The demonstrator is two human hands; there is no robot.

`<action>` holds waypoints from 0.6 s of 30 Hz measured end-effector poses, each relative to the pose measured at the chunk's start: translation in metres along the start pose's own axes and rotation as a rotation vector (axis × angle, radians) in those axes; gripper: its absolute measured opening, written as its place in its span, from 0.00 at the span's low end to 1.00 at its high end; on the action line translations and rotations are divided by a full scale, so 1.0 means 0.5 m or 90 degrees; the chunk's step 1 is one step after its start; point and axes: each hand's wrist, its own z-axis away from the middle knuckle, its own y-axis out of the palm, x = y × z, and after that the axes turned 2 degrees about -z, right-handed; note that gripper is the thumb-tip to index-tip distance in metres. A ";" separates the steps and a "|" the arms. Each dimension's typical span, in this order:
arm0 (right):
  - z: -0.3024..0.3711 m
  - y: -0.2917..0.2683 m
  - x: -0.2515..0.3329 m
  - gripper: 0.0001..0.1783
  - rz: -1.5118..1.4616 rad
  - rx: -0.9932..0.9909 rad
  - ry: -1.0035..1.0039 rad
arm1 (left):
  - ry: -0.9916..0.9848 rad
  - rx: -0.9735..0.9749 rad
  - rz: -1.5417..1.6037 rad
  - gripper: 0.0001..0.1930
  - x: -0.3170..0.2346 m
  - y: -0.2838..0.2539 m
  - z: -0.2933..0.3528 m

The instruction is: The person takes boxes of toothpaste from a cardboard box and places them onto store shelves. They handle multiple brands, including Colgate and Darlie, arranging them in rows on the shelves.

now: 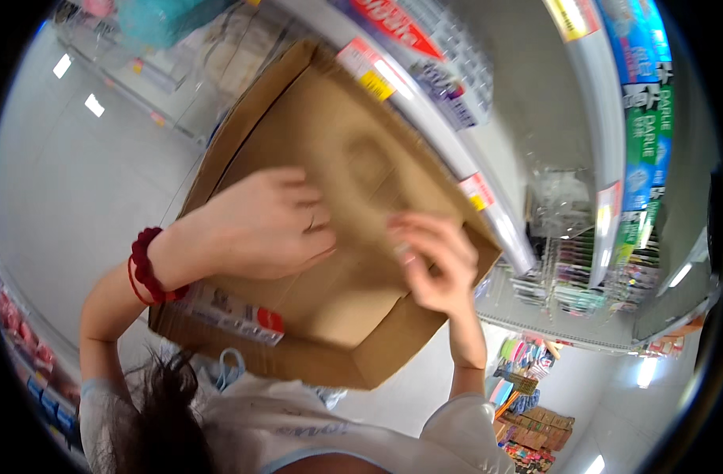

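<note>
Both of my hands are over an open brown cardboard box [377,312], tilted in front of my body. My left hand [274,225] is on the left of the box with its fingers curled in; its palm is hidden, so anything in it cannot be made out. A ring and a dark red band are on that arm. Blurred by motion, my right hand [436,257] is over the box's right part, thumb and fingers apart and nothing visible between them. A small white and red carton [239,312] lies inside along the near left wall.
A shelf edge with price tags [424,107] runs along the box's far right side. It carries a large silver and red carton [448,59]. Green and blue toothpaste boxes [642,150] stand farther right, above hanging toothbrush packs [582,276]. Glossy floor [69,158] shows at left.
</note>
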 end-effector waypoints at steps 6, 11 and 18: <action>0.153 0.254 0.082 0.24 -0.137 0.347 0.113 | 0.013 0.292 0.157 0.08 -0.115 0.083 0.168; 0.214 0.356 0.110 0.26 -0.106 0.318 0.207 | -0.080 0.396 0.143 0.15 -0.158 0.134 0.254; 0.225 0.379 0.141 0.30 -0.201 0.227 0.346 | -0.150 0.494 0.117 0.17 -0.142 0.117 0.238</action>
